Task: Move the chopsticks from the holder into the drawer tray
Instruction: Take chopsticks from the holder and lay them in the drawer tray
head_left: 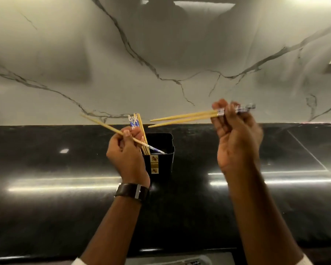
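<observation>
Chopsticks: we see pale sticks point(144, 138) with blue-patterned ends in the black holder point(161, 150), frame centre.
Left hand point(126, 152): fingers pinch one stick point(111, 128).
Right hand point(237, 138): fingers grip a pair point(183, 117); its ends blur.
Tray: lower edge, cut off.

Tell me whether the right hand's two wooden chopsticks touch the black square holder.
Apart: the head view shows the two wooden chopsticks held above the black square holder, backsplash visible between.

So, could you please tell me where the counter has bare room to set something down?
The black counter lies bare left of the holder and right of it, under the right hand. Crowded only around the holder, where the left hand works.
</observation>
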A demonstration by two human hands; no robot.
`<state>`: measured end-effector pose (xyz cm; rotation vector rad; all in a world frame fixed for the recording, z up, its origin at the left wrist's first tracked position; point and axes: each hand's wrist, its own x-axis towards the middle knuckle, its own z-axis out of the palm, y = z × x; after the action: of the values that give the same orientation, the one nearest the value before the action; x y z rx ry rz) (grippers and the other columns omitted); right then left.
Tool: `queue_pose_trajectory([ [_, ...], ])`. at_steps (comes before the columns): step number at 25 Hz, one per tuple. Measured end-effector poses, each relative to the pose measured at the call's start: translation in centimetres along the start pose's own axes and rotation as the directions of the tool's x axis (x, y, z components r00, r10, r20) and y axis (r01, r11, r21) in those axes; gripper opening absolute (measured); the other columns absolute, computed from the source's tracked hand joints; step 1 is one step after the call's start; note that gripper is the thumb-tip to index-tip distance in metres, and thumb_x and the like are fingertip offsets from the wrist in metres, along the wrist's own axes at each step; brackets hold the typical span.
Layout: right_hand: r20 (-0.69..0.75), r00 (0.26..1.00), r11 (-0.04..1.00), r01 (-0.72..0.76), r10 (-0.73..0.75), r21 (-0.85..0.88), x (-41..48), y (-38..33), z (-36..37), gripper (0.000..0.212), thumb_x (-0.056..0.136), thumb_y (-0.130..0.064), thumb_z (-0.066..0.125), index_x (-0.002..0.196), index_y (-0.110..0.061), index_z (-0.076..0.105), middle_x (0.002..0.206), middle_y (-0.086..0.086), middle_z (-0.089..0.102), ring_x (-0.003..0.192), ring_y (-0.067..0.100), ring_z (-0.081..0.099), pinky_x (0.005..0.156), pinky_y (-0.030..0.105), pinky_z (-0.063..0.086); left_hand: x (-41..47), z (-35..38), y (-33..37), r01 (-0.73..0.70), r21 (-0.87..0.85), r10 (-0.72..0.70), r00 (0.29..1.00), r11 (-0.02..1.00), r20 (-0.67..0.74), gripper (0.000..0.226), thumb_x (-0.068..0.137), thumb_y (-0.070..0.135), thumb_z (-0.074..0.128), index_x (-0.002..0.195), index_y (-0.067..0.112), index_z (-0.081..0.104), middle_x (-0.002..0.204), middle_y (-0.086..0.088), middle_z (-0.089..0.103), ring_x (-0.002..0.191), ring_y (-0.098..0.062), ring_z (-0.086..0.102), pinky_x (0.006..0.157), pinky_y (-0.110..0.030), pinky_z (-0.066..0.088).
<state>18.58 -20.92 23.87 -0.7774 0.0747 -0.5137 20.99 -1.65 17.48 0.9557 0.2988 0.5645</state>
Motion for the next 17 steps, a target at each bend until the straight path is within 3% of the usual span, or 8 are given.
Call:
queue_pose_trajectory([
  [3,-0.15,0.951,0.961,-0.257,0.271,0.106,-4.8,3.2,-2.2,0.037,0.094,-0.005,0.064,0.13,0.0,0.058,0.117,0.018,0.075,0.11,0.028,0.073,0.097,0.041,0.057,-3.2,0.3,0.0,0.303,-0.148,-0.305,0.952,0.941,0.011,0.02,0.099,0.011,0.058,0.113,0.002,0.069,0.101,-0.019,0.078,0.092,-0.03,0.078,0.078,-0.037,0.064],
  [5,-0.233,0.887,0.916,-0.377,0.399,0.136,-7.8,5.4,-2.7,0.029,0.093,-0.005,0.066,0.122,-0.004,0.063,0.113,0.016,0.077,0.107,0.025,0.074,0.098,0.04,0.057,-5.1,0.5,0.0,0.398,-0.197,-0.401,0.916,0.896,0.025,0.021,0.098,0.007,0.058,0.115,0.002,0.068,0.101,-0.018,0.079,0.095,-0.031,0.077,0.079,-0.039,0.064],
  [11,-0.424,0.735,0.845,-0.407,0.529,0.348,-11.3,7.0,-4.0,0.031,0.09,-0.005,0.07,0.121,-0.005,0.067,0.115,0.015,0.076,0.101,0.022,0.073,0.085,0.036,0.059,-8.8,-0.9,-0.7,0.431,-0.194,-0.451,0.89,0.881,-0.07,0.024,0.106,0.016,0.044,0.109,0.006,0.066,0.108,-0.016,0.077,0.095,-0.027,0.077,0.088,-0.049,0.06],
  [17,-0.333,0.664,0.742,-0.62,0.67,0.256,-15.3,7.5,-4.8,0.023,0.088,-0.003,0.071,0.111,-0.007,0.072,0.106,0.017,0.078,0.094,0.03,0.078,0.084,0.045,0.062,-11.5,-2.7,-1.2,0.423,-0.15,-0.44,0.891,0.894,-0.112,0.023,0.105,0.017,0.047,0.111,0.007,0.066,0.094,-0.015,0.077,0.087,-0.029,0.077,0.08,-0.044,0.063],
])
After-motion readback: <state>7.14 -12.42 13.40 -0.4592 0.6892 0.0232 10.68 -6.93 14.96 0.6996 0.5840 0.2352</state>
